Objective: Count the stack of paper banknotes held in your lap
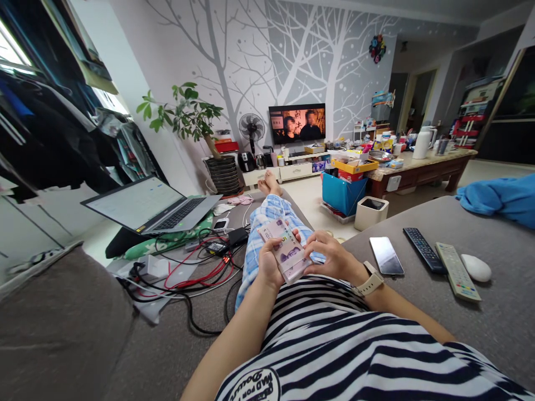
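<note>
Banknote stack (289, 254) | left hand (271, 262): gripping | right hand (333, 256): at edge

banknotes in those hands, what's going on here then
A person on a grey sofa holds a stack of banknotes in the left hand, thumb across the top note, while the fingers of the right hand are at the stack's edge. An open laptop sits to the person's left; a phone and two remotes lie to the right.
</note>
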Tool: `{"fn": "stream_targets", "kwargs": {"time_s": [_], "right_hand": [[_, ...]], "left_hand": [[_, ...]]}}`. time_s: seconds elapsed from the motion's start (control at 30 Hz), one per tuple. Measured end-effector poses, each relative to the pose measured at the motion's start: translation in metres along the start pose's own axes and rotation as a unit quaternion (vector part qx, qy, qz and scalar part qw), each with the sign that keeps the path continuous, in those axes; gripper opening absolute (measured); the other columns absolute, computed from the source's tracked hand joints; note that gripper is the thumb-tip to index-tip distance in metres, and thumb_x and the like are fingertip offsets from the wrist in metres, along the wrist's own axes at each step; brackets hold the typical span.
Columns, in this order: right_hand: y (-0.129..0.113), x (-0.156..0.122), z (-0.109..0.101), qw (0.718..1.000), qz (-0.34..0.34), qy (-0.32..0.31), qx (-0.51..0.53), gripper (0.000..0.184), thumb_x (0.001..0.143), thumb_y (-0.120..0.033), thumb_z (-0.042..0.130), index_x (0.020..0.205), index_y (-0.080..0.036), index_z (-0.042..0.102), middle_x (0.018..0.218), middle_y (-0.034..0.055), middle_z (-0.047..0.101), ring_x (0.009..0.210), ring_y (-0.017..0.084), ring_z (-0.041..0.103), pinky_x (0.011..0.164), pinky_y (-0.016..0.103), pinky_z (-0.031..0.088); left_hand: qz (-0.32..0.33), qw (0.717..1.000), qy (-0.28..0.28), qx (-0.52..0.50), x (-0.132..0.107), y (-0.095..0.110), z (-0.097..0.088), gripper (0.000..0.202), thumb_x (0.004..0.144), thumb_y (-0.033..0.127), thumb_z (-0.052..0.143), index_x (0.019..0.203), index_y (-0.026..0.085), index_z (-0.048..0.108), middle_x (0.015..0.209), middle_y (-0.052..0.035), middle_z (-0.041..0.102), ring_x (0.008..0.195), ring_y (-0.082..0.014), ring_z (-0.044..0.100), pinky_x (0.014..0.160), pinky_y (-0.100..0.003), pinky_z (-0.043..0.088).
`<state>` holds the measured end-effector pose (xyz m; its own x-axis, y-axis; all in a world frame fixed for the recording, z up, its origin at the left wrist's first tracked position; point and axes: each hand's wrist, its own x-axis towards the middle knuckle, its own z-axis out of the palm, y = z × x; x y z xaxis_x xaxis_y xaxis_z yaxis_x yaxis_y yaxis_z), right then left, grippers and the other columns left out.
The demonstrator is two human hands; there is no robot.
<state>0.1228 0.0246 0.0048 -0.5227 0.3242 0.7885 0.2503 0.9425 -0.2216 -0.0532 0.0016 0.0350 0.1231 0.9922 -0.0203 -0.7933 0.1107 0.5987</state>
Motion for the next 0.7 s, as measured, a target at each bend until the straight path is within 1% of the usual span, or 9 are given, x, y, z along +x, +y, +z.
{"fn": "stream_targets", "kwargs": {"time_s": [0.17,0.47,0.7], "right_hand": [[-0.0015,0.0014,-0.0007,1.000,-0.011,-0.003,-0.029,0.026,0.078,-0.041,0.079,0.088,-0.022,0.064,0.097,0.0071,0.062,0.092,0.023,0.060,0.084,0.038,0.050],[-0.0005,0.0011,-0.0024,0.998,-0.009,-0.004,-0.064,0.029,0.078,-0.046,0.078,0.088,-0.023,0.064,0.098,0.0073,0.063,0.095,0.024,0.060,0.086,0.039,0.049],[-0.0002,0.0024,-0.0042,0.996,-0.023,-0.007,-0.081,0.034,0.077,-0.050,0.077,0.090,-0.022,0.063,0.099,0.0083,0.063,0.095,0.024,0.060,0.086,0.040,0.049]], "left_hand": [[-0.008,1.000,0.003,-0.004,0.0030,-0.0018,-0.0030,0.053,0.068,0.014,0.054,0.120,0.014,0.060,0.090,-0.0100,0.073,0.086,-0.0282,0.071,0.081,-0.047,0.058],[-0.012,1.000,-0.001,-0.012,0.0049,-0.0022,-0.0060,0.054,0.069,0.013,0.054,0.122,0.014,0.061,0.089,-0.0099,0.073,0.085,-0.0281,0.072,0.081,-0.048,0.058],[-0.020,1.000,0.002,-0.012,0.0057,-0.0030,-0.0066,0.055,0.072,0.013,0.052,0.127,0.015,0.058,0.090,-0.0098,0.073,0.083,-0.0263,0.072,0.081,-0.047,0.058]]}}
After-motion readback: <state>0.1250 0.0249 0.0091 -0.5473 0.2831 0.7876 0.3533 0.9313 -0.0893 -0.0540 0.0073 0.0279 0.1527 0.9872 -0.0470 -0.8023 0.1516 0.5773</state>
